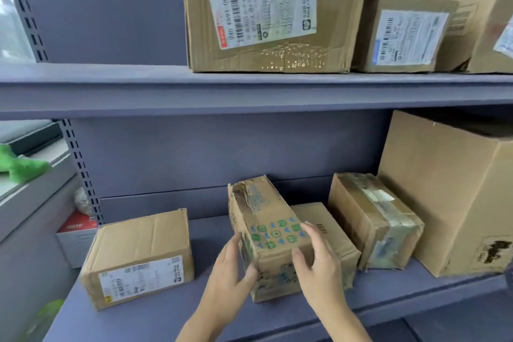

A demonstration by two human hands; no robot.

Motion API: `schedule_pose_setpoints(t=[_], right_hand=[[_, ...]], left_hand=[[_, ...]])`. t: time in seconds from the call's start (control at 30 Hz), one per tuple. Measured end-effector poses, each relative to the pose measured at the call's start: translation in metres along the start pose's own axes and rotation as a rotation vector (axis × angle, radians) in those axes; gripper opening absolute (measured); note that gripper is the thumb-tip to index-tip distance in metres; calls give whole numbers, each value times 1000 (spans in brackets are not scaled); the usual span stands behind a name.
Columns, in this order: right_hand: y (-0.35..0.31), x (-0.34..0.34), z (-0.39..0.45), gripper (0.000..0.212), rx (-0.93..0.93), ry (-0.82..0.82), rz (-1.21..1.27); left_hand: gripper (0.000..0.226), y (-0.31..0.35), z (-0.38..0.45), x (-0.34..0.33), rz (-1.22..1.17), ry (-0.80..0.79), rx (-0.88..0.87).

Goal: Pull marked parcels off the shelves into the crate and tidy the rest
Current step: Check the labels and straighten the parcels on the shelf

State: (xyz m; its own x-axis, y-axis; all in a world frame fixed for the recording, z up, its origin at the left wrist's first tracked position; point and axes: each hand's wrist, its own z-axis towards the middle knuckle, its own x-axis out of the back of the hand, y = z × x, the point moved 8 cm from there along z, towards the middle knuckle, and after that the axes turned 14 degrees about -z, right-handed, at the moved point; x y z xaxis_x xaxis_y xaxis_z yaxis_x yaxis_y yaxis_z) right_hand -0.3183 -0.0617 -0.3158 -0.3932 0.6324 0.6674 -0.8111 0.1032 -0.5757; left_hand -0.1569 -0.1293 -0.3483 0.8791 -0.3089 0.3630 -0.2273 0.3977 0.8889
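Grey steel shelving fills the view, and on the lower shelf both hands clamp the printed parcel: left hand curled round its near left corner, right hand gripping the right side. Tucked just right of that grip lies a flat box, touching. Risk, I'd say: the torn, taped top could snag or the parcel drags its neighbour along.

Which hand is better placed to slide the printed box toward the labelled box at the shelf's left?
Probably the right hand: it lies on the printed box's right side; the left hand blocks that path.
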Motion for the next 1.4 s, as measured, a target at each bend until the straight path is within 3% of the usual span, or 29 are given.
schedule_pose_setpoints(t=[0.07, 0.13, 0.2, 0.3, 0.4, 0.57, 0.7, 0.87, 1.03, 1.2, 1.33, 1.4], right_hand=[[3, -11, 3, 48, 46, -77, 23], [7, -16, 5, 50, 65, -124, 44], [13, -18, 8, 54, 59, -170, 44], [13, -18, 8, 52, 83, -218, 109], [2, -14, 1, 52, 79, -236, 387], [-23, -13, -21, 38, 50, -271, 665], [-31, -21, -37, 46, -39, -329, 782], [-42, -31, -51, 53, -85, -395, 834], [-42, -35, -55, 47, -217, -398, 907], [-8, -38, -58, 35, -336, -363, 693], [7, -37, -52, 64, -419, -318, 588], [8, -40, -51, 76, -509, -322, 729]], left_hand=[[67, -10, -4, -7, -120, 39, 84], [44, -13, -10, -13, -210, 114, 123], [37, -12, -16, -15, -273, 184, 164], [42, -3, -25, -17, -343, 233, 191], [46, 5, -36, -6, -418, 303, 183], [88, 4, -59, 15, -575, 403, 263], [89, 15, -61, 39, -453, 503, 254], [130, 22, -51, 46, -73, 437, 248], [126, 24, -51, 52, -59, 463, 217], [114, 11, -55, 65, -344, 498, 230], [102, 1, -66, 66, -570, 549, 232], [97, -2, -70, 63, -766, 539, 239]])
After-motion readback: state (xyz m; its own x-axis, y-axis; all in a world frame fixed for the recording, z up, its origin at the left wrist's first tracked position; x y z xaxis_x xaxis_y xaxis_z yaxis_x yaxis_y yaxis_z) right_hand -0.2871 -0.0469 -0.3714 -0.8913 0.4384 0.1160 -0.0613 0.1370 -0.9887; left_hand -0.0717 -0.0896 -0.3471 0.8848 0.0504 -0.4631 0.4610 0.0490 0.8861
